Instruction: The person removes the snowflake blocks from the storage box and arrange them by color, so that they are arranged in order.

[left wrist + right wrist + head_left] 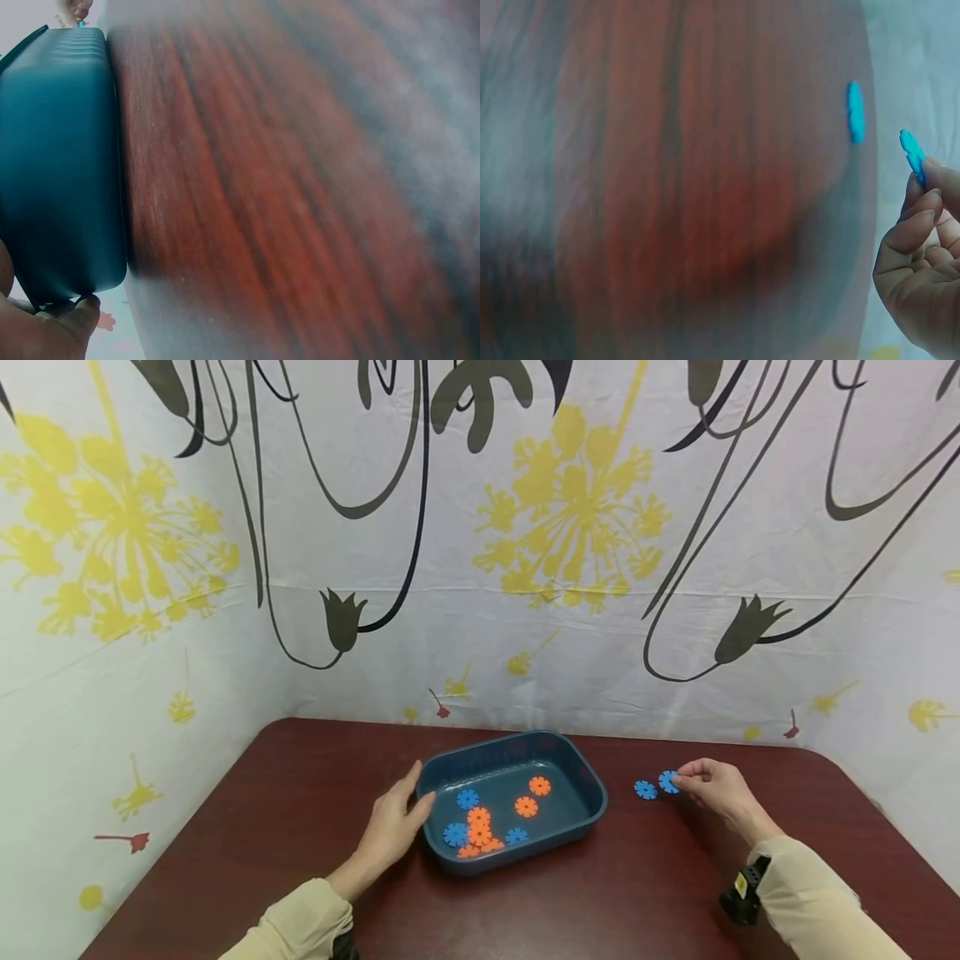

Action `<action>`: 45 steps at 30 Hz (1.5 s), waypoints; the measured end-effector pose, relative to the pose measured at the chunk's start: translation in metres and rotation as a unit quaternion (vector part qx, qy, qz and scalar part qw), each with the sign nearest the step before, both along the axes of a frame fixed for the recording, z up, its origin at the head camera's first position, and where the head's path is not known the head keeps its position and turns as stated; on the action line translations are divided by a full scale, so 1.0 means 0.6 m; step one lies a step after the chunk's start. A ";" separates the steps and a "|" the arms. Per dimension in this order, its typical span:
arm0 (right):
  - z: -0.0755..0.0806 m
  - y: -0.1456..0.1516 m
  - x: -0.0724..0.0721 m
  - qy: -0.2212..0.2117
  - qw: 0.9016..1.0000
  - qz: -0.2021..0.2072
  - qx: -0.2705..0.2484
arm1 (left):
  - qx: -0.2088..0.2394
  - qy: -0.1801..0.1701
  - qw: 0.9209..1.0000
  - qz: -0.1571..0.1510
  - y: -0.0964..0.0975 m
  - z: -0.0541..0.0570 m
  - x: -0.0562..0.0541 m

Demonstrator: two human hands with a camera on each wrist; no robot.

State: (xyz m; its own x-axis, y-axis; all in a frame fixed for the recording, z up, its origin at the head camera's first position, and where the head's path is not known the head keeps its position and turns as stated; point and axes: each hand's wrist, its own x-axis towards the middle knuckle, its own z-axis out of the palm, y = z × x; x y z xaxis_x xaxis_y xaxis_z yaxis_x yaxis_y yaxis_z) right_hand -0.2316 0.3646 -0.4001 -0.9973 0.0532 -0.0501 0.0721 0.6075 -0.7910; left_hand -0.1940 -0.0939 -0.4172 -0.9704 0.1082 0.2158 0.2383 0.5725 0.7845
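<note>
My right hand (716, 789) pinches a blue notched plastic disc (666, 780) between thumb and fingertips. In the right wrist view the held disc (911, 154) is seen nearly edge-on, raised above the table. Just left of it in the head view, another blue disc (645, 790) lies flat on the table. My left hand (393, 822) holds the left end of a dark blue plastic tray (525, 857), thumb over the rim and fingers along the outside. Inside the tray are several orange discs (527, 807) and several blue discs (467, 798), some overlapping near the front left corner.
The tray stands at a slant on a dark reddish-brown wooden table (570, 910). Behind the table hangs a white cloth (480, 635) with yellow and dark plant prints. A black wrist device (744, 893) is strapped at the right sleeve.
</note>
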 end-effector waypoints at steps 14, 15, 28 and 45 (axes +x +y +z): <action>-0.023 0.024 0.005 -0.023 1.000 -0.013 0.006 | -0.004 0.002 1.000 0.002 0.000 -0.002 0.000; -0.023 0.024 0.005 -0.022 1.000 -0.013 0.010 | -0.003 0.001 1.000 0.003 0.000 -0.002 0.000; -0.028 0.023 0.002 -0.001 0.998 -0.013 0.066 | -0.006 0.000 1.000 0.003 -0.001 -0.004 -0.001; -0.022 0.021 -0.007 -0.014 0.996 -0.009 0.088 | -0.006 0.004 1.000 0.000 -0.001 -0.004 -0.002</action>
State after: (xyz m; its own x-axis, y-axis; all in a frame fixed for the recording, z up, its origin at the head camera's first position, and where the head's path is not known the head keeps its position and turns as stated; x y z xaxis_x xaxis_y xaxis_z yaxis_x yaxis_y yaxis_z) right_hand -0.2361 0.3771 -0.4132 -0.9944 0.0823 -0.0660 0.1053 0.7351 -0.6698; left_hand -0.1950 -0.0948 -0.4195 -0.9688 0.1118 0.2213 0.2444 0.5817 0.7759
